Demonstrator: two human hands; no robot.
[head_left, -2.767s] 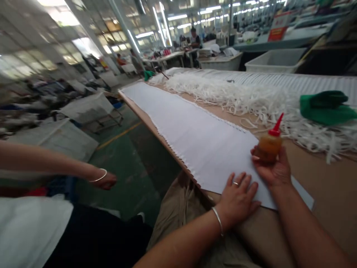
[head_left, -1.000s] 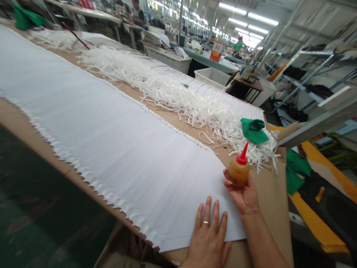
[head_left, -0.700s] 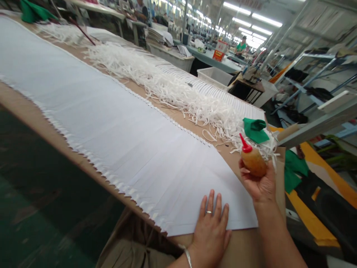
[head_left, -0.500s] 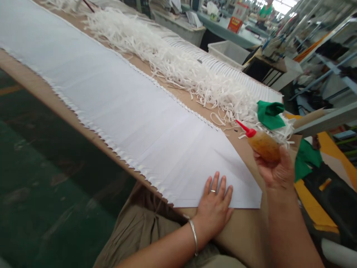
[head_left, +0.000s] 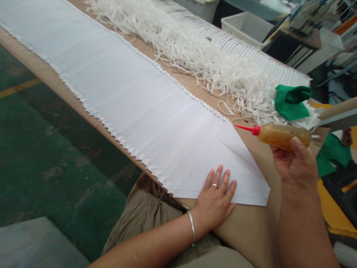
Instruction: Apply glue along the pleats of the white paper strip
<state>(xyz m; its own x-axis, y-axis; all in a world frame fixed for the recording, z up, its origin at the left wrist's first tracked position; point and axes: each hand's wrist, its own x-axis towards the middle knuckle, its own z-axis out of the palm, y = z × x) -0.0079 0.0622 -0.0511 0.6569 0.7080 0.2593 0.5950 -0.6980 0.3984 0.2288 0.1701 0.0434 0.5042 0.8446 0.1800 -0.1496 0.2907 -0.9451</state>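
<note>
The left hand (head_left: 216, 203) lies flat on the near end of a long row of white sheets (head_left: 156, 108), with its fingers a little apart and its thumb close to the sheets' bottom edge. It wears a ring (head_left: 214, 185), and a silver bracelet (head_left: 192, 227) is on the wrist behind it. The sheets overlap and run away from this hand, ahead and to its left, on a brown table (head_left: 251, 223). The right hand (head_left: 297, 165) is closed around a squeeze bottle (head_left: 281, 137) with brown stuff inside. The bottle is tipped almost on its side, and its red tip (head_left: 245, 128) points left from the hand, toward the slanted end of the sheets. I can't quite tell if the tip touches them or is just above. Past the right hand, a green cloth (head_left: 291, 102) sits on the end of a big messy heap of white strips (head_left: 223, 70). Farther off from that hand, behind the strips, there is a stripy white row (head_left: 251, 56) and then a pale bin (head_left: 237, 31).
</note>
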